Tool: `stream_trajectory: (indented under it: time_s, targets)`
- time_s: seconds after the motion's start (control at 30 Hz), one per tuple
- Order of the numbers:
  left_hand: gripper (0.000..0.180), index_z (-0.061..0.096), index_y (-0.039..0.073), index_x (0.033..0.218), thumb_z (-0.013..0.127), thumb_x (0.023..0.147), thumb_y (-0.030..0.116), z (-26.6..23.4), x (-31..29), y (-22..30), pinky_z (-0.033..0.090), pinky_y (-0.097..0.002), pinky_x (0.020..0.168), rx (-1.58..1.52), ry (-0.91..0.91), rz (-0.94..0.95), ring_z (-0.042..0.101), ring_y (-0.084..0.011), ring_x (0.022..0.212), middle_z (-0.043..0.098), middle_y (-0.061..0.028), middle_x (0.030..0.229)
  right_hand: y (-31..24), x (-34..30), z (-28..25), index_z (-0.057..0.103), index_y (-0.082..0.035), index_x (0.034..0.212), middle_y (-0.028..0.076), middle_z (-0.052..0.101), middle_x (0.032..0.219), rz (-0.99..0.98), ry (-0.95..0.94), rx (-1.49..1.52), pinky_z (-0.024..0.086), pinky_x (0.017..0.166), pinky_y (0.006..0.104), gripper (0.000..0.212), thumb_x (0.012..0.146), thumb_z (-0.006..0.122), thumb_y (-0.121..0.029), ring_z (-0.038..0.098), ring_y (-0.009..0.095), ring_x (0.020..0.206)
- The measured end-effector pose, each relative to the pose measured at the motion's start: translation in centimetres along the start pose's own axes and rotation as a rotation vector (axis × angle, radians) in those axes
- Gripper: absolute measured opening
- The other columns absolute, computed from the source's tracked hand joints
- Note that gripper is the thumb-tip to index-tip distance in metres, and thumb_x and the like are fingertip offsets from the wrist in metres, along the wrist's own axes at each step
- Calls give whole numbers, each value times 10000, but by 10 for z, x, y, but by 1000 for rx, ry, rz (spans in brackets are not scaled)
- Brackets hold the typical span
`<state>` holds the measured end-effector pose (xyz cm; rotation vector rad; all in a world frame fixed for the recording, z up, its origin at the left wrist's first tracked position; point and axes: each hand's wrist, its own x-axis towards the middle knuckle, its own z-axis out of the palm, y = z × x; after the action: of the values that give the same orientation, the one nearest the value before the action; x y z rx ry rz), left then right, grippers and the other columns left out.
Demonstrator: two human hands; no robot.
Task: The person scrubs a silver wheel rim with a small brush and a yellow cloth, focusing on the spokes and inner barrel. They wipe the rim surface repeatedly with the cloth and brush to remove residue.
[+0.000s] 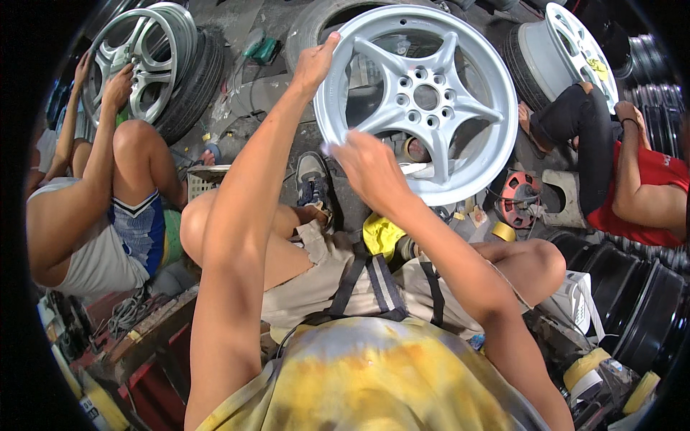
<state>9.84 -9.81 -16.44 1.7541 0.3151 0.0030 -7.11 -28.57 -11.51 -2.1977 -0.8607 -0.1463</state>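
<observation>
A silver-grey alloy wheel rim (pixel 453 136) with pointed spokes stands tilted in front of me, its face toward me. My left hand (pixel 316 66) is closed on its upper left edge, the thumb lying along the outer lip. Lower down, my right hand (pixel 370 169) is at the rim's lower left edge, somewhat smeared by motion. Its fingers are drawn together, with a small pale patch at their tips that is too blurred to name. Under the right forearm, a yellow cloth (pixel 383 234) lies between my legs.
On the left, a person holds another silver wheel (pixel 154 65) beside a tyre (pixel 194 90). A person in red sits at right near a wheel (pixel 575 47). A red cable reel (pixel 519 194), a tape roll (pixel 504 231) and black rims (pixel 636 302) are around me.
</observation>
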Motion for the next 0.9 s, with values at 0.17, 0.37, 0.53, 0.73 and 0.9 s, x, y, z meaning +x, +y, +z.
stream_trajectory:
  time_s: [0.17, 0.37, 0.53, 0.73, 0.9]
  targets:
    - [671, 758, -64, 1013, 632, 927, 589, -3, -9, 1, 508, -339, 788, -13, 111, 98, 654, -195, 867, 715, -131, 893, 4, -39, -31, 724, -42, 1012, 144, 570, 862, 33, -88, 23, 515, 744, 449, 193, 861, 606, -20, 619, 349, 849]
    - [667, 765, -43, 1004, 630, 918, 604, -4, 9, -13, 507, -334, 795, -67, 60, 22, 663, -203, 875, 726, -133, 927, 10, -30, -3, 769, -67, 1009, 125, 561, 812, 17, 59, 28, 500, 685, 433, 207, 854, 651, 5, 598, 332, 760]
    - [582, 756, -15, 935, 551, 976, 528, -13, -2, -23, 533, -379, 793, -261, 134, -230, 694, -263, 845, 731, -158, 905, 10, -16, -6, 729, -61, 1089, 133, 544, 858, -14, 4, 19, 492, 757, 444, 256, 855, 641, -6, 577, 334, 831]
    - [424, 717, 28, 905, 481, 1009, 365, -64, -64, -122, 543, -280, 557, 464, -1153, -1230, 633, -203, 584, 703, -89, 792, 32, -83, -116, 716, -28, 1025, 151, 627, 943, 93, -440, -137, 532, 847, 438, 213, 825, 644, -28, 631, 339, 965]
    - [308, 669, 95, 932, 527, 957, 367, 58, -210, -178, 513, -329, 534, 718, -1679, -1092, 610, -153, 588, 656, -32, 720, 48, -45, -158, 605, -27, 1112, 130, 699, 971, 628, -93, 204, 534, 676, 326, 127, 1017, 557, -96, 674, 174, 732]
